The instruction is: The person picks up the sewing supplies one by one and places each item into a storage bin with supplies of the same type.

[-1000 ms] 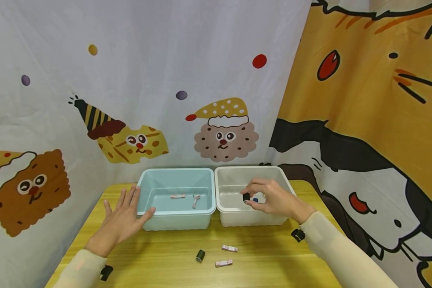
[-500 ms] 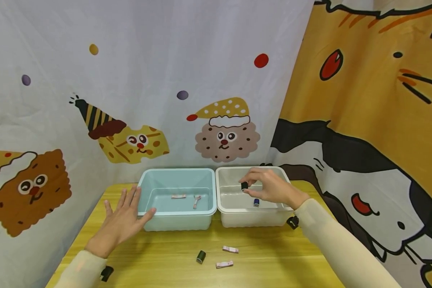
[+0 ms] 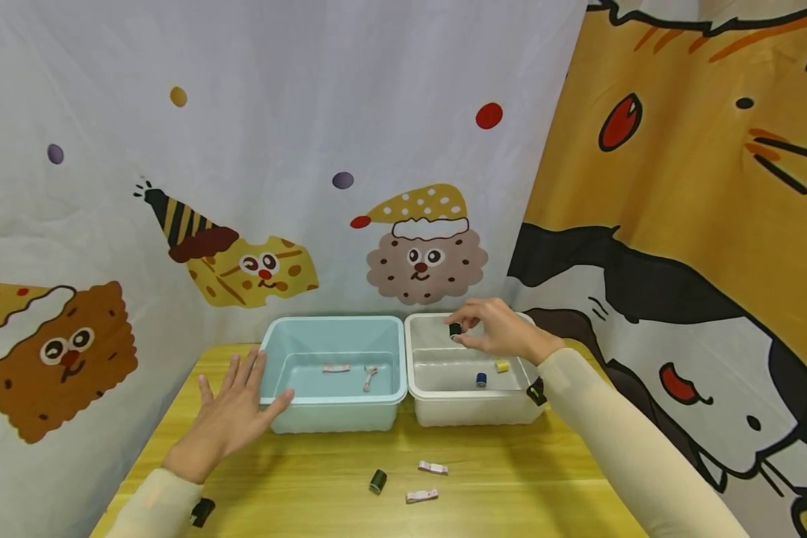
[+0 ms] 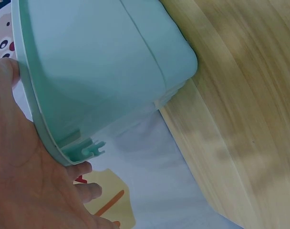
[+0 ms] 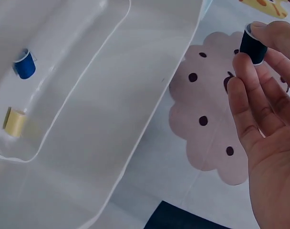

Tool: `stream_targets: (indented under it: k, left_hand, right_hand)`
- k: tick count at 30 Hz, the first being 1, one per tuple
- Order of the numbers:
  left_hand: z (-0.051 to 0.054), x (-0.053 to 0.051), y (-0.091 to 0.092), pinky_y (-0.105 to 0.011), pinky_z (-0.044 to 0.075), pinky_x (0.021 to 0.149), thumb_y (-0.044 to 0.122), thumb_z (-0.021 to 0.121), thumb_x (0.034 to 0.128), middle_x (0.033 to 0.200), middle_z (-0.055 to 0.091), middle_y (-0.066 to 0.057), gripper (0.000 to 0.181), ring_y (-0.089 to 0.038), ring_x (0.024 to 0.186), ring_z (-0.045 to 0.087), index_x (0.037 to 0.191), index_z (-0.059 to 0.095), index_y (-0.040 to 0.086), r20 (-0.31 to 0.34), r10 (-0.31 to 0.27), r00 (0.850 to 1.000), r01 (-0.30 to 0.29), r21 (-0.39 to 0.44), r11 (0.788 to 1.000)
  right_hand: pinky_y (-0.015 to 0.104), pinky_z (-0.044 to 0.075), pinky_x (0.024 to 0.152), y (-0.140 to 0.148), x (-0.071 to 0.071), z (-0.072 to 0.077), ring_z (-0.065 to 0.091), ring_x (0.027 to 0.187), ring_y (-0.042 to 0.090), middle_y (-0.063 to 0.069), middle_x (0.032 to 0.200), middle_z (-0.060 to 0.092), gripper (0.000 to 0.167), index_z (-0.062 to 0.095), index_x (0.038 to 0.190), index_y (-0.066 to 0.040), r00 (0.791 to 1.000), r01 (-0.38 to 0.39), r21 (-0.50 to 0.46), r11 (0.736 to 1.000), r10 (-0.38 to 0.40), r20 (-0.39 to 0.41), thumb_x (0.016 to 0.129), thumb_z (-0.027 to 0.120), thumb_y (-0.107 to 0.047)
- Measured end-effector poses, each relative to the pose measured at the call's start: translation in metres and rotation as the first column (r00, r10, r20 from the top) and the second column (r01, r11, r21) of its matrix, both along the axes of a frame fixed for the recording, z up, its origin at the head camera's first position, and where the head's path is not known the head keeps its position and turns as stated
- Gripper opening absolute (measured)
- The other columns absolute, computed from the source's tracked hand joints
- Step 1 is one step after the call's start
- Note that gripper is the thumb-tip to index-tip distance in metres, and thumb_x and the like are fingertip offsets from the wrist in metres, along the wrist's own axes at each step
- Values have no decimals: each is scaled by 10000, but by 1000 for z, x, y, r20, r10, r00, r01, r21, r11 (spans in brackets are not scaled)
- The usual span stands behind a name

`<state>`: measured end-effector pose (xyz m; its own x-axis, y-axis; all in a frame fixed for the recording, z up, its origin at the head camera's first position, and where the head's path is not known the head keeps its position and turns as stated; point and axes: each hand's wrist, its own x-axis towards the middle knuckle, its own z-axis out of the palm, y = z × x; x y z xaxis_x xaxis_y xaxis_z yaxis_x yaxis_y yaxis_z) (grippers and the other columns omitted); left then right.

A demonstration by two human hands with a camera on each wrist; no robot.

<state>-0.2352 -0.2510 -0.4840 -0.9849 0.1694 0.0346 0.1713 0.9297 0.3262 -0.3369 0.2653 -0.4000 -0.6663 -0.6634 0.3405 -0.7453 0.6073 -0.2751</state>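
Observation:
My right hand (image 3: 501, 329) pinches a dark thread spool (image 3: 455, 331) between thumb and fingertips above the back part of the white bin (image 3: 444, 396); the right wrist view shows the dark spool (image 5: 253, 46) upright in the pinch. A blue spool (image 3: 481, 379) and a yellow spool (image 3: 502, 366) lie inside that bin. My left hand (image 3: 229, 418), fingers spread, rests against the left side of the light blue bin (image 3: 336, 415), touching its rim (image 4: 34, 105). Inside the blue bin are two pinkish strips, one flat (image 3: 336, 368) and one bent (image 3: 370, 378).
In front of the bins, on the yellow wooden table (image 3: 296, 486), lie a dark green spool (image 3: 378, 481) and two pale pink strips (image 3: 433, 468), (image 3: 421, 496). A printed curtain (image 3: 276, 149) hangs close behind the bins.
My right hand has moved back and slightly up over the white bin, the dark spool still pinched. The yellow spool has come into clear view. The left hand stays in place.

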Motion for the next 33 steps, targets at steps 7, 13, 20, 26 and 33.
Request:
stream_targets:
  k: [7, 13, 20, 26, 33]
  left_hand:
    - [0, 0, 0, -1027, -84, 1228, 865, 454, 1118, 1957, 93, -271, 1187, -617, 1792, 62, 1866, 126, 4, -3, 5, 1000, -5, 1, 1000]
    - [1, 1, 0, -1026, -91, 1227, 865, 456, 1118, 1956, 92, -274, 1188, -617, 1792, 57, 1866, 128, 2, -1, 6, 1000, -6, 4, 1000]
    - [1, 1, 1, -1027, -96, 1226, 859, 459, 1120, 1956, 88, -273, 1185, -619, 1792, 52, 1866, 123, 2, -1, 4, 1000, -4, 8, 1000]
    - [-1, 0, 1, -1027, -89, 1228, 858, 455, 1122, 1957, 95, -271, 1181, -619, 1791, 65, 1866, 125, 2, -15, 2, 1000, -2, 7, 1000]
    - [0, 1, 1, -1030, -80, 1226, 851, 457, 1126, 1956, 99, -271, 1174, -620, 1790, 75, 1866, 124, 2, -14, 0, 1000, 0, 8, 1000]
  right_hand:
    - [464, 730, 968, 2, -18, -3, 858, 1036, 214, 72, 1271, 877, 296, 868, 1320, -111, 998, 11, 20, 1000, -12, 64, 1028, 909, -132]
    - [485, 723, 1016, 4, -30, -5, 856, 1071, 237, 108, 1320, 874, 299, 871, 1327, -111, 990, 49, 34, 998, -53, 131, 1030, 906, -124]
    - [493, 718, 1028, 7, -39, -8, 853, 1105, 265, 120, 1328, 868, 288, 882, 1312, -114, 977, 97, 48, 994, -104, 185, 1026, 912, -131]
    - [513, 715, 1028, 10, -43, -12, 856, 1104, 284, 112, 1316, 875, 303, 879, 1322, -90, 970, 129, 43, 991, -135, 204, 1027, 915, -153]
    - [516, 714, 1012, 16, -48, -17, 843, 1097, 262, 106, 1263, 881, 340, 867, 1342, -53, 961, 146, 51, 988, -154, 228, 1031, 916, -181]
